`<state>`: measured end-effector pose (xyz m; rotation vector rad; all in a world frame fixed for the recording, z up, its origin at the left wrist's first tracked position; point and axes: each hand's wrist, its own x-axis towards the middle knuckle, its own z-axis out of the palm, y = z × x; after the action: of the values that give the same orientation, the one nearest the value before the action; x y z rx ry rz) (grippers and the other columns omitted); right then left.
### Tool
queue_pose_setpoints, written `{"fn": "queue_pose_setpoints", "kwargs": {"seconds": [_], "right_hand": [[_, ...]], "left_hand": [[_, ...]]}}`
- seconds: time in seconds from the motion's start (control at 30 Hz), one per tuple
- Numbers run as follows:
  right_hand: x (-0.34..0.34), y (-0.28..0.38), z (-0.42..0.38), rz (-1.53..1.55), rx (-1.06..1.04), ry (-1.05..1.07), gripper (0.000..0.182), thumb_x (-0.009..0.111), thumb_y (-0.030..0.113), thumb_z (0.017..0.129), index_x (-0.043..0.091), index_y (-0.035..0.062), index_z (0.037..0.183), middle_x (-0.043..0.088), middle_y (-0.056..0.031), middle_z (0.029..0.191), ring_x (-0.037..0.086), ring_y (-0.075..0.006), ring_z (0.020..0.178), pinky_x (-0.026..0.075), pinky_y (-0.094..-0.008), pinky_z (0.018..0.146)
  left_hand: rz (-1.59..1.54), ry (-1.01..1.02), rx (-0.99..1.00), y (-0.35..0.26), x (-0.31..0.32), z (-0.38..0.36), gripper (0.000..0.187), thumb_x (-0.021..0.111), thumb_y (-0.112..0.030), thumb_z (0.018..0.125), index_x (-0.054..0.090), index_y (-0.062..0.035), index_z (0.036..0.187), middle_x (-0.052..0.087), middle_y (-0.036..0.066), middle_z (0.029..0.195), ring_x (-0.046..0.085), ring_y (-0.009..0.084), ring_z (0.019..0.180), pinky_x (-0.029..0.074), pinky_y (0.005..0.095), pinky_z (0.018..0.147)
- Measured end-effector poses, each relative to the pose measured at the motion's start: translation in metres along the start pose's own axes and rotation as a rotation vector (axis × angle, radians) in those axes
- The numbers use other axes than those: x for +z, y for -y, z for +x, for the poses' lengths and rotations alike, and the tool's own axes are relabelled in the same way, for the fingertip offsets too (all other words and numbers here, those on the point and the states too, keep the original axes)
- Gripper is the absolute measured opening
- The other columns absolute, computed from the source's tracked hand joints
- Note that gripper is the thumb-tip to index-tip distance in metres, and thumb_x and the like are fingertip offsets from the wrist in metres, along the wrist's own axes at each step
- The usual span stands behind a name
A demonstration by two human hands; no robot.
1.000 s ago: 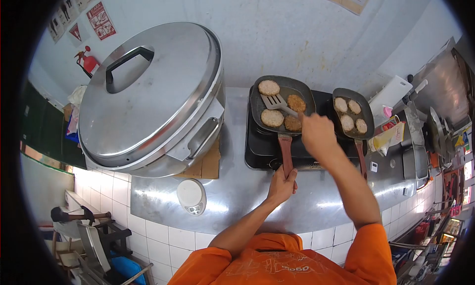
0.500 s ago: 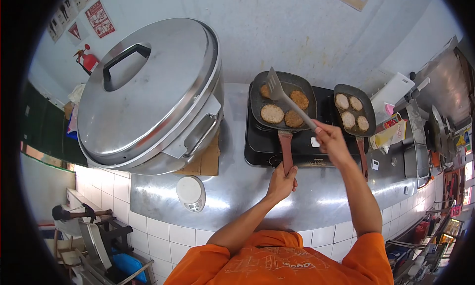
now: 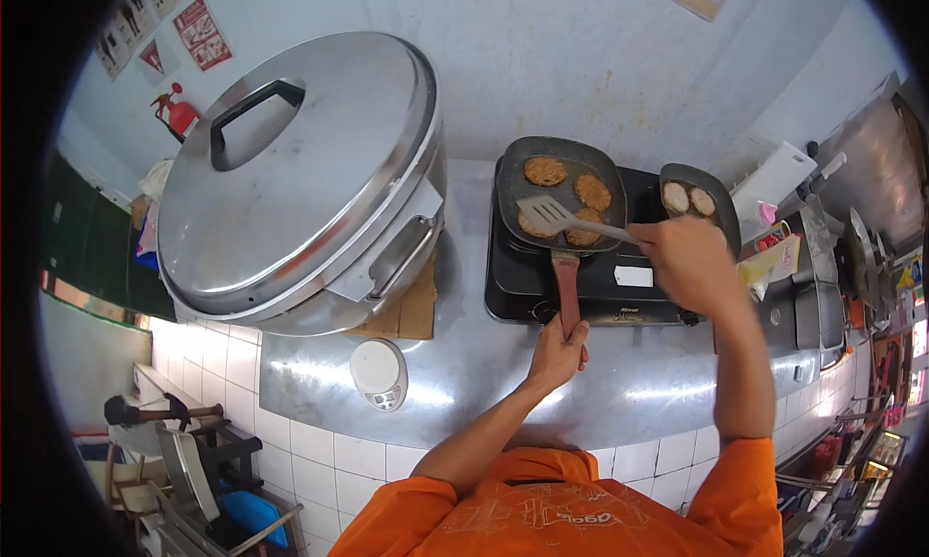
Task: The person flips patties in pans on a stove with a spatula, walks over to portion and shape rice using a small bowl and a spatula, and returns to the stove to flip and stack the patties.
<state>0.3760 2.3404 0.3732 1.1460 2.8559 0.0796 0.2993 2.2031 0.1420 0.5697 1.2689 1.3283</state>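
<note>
My left hand point(image 3: 558, 352) is closed round the reddish-brown handle of a dark square frying pan point(image 3: 563, 149). In that pan lie several patties; one browned patty point(image 3: 546, 172) sits at the back left. My right hand point(image 3: 689, 265) grips a grey slotted spatula point(image 3: 602, 229). Its slotted head lies over the front-left patty point(image 3: 534, 220) and partly covers it. To the right, a second frying pan point(image 3: 724, 191) holds paler patties point(image 3: 675, 197); my right hand and forearm hide its front part and handle. Both pans rest on a black gas stove point(image 3: 507, 288).
A huge lidded steel pot point(image 3: 319, 209) stands left of the stove on the steel counter point(image 3: 464, 383). A white kitchen scale point(image 3: 377, 371) sits near the counter's front edge. An oil pouch point(image 3: 774, 267) and a metal container point(image 3: 819, 315) stand at the right.
The spatula has moved from the back-left patty to the front-left one. My right hand has shifted right and is turned over. My left hand keeps hold of the handle.
</note>
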Motion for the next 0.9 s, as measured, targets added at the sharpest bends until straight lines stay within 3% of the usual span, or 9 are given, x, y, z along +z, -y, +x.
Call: {"fn": "queue_pose_setpoints", "kwargs": {"seconds": [0.03,0.13,0.27,0.37,0.47,0.63,0.73,0.83,0.9], "right_hand": [[-0.014,-0.003,-0.008,0.019,0.015,0.031,0.025,0.064,0.005,0.081,0.078,0.0087,0.102,0.071,-0.0196,0.083,0.070,-0.0399,0.082,0.056,-0.0476,0.075],[-0.043,-0.024,0.008,-0.045,-0.208,0.157,0.026,0.065,0.007,0.082,0.079,0.0096,0.103,0.072,-0.0196,0.085,0.070,-0.0398,0.085,0.055,-0.0474,0.077],[-0.037,-0.023,0.044,-0.015,-0.228,0.191,0.022,0.066,0.007,0.081,0.078,0.0060,0.098,0.071,-0.0217,0.083,0.068,-0.0420,0.086,0.055,-0.0484,0.079],[-0.042,-0.007,0.034,-0.049,-0.075,0.234,0.019,0.067,0.008,0.084,0.078,0.0043,0.099,0.071,-0.0202,0.086,0.067,-0.0380,0.089,0.052,-0.0470,0.081],[-0.030,-0.008,0.020,-0.101,-0.196,0.196,0.023,0.064,0.006,0.083,0.077,0.0034,0.103,0.070,-0.0218,0.084,0.068,-0.0397,0.083,0.052,-0.0473,0.078],[0.037,0.026,-0.008,-0.098,0.002,0.111,0.033,0.062,0.008,0.084,0.071,0.0012,0.115,0.070,-0.0227,0.086,0.072,-0.0365,0.076,0.059,-0.0440,0.067],[0.095,0.039,-0.024,-0.122,0.090,-0.049,0.047,0.059,0.007,0.087,0.061,0.0038,0.133,0.067,-0.0189,0.089,0.072,-0.0352,0.073,0.058,-0.0436,0.061],[0.154,0.026,-0.034,0.012,0.122,-0.132,0.053,0.057,0.006,0.088,0.054,0.0056,0.141,0.064,-0.0162,0.092,0.071,-0.0349,0.070,0.058,-0.0427,0.060],[0.180,0.014,-0.047,0.224,0.086,-0.251,0.048,0.058,0.007,0.093,0.057,0.0085,0.142,0.063,-0.0150,0.084,0.064,-0.0315,0.061,0.052,-0.0424,0.055]], "left_hand": [[0.009,0.008,-0.023,0.002,-0.002,-0.003,0.019,0.054,-0.018,0.105,0.050,0.0000,0.105,0.056,0.006,0.068,0.058,0.0139,0.053,0.048,0.0304,0.044],[0.017,0.039,-0.053,-0.002,-0.003,0.001,0.021,0.055,-0.018,0.104,0.049,0.0018,0.104,0.057,0.007,0.071,0.059,0.0139,0.053,0.047,0.0307,0.044],[-0.021,0.045,-0.049,-0.007,0.000,0.000,0.021,0.054,-0.018,0.104,0.049,0.0020,0.104,0.057,0.007,0.070,0.059,0.0138,0.053,0.047,0.0306,0.045],[-0.025,0.048,-0.048,-0.005,0.001,-0.002,0.021,0.054,-0.019,0.104,0.049,0.0023,0.104,0.057,0.007,0.070,0.059,0.0140,0.053,0.048,0.0307,0.045],[-0.009,0.032,-0.047,-0.001,-0.001,0.000,0.022,0.054,-0.018,0.104,0.049,0.0026,0.106,0.057,0.007,0.069,0.059,0.0144,0.053,0.048,0.0309,0.045],[-0.004,0.037,-0.062,-0.002,0.001,0.001,0.022,0.055,-0.017,0.104,0.049,0.0033,0.108,0.058,0.008,0.072,0.059,0.0150,0.053,0.049,0.0315,0.045],[-0.024,0.031,-0.050,-0.002,0.002,0.001,0.021,0.054,-0.017,0.104,0.049,0.0034,0.109,0.058,0.008,0.074,0.059,0.0150,0.053,0.049,0.0314,0.045],[-0.018,0.038,-0.049,-0.005,0.001,0.000,0.021,0.054,-0.017,0.104,0.049,0.0033,0.109,0.058,0.008,0.075,0.059,0.0149,0.053,0.048,0.0312,0.044],[-0.021,0.048,-0.036,-0.003,-0.001,0.001,0.021,0.054,-0.017,0.104,0.049,0.0032,0.109,0.058,0.008,0.074,0.059,0.0147,0.053,0.048,0.0309,0.044]]}}
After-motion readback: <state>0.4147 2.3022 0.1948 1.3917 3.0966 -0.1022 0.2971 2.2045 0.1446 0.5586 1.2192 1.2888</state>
